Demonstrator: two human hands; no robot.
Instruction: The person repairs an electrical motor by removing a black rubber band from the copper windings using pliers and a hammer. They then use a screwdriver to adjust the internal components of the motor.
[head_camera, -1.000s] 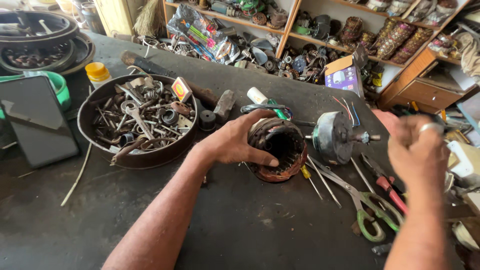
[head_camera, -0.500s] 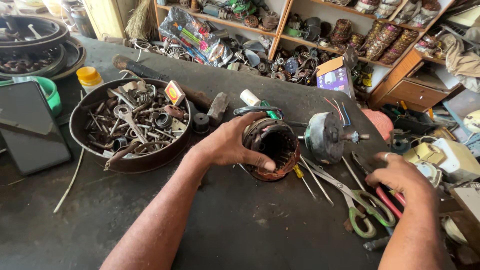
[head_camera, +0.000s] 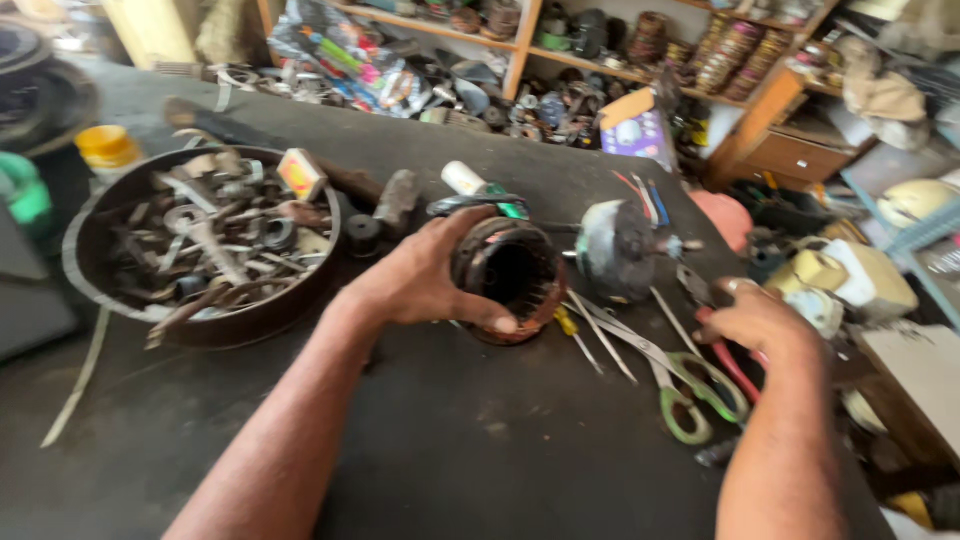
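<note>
Since a second ago the right hand (head_camera: 765, 325) has dropped from mid-air at the frame's right edge down onto the tool pile, while the left hand (head_camera: 425, 280) stays on the motor stator (head_camera: 505, 275). That rusty, copper-wound ring sits at centre frame on the dark workbench (head_camera: 450, 450), left fingers curled round its rim and thumb pressed on its near edge. Right fingers lie loosely spread over red-handled pliers (head_camera: 735, 365), beside green-handled scissors (head_camera: 690, 395). At left, a round tray of scrap metal (head_camera: 200, 250).
</note>
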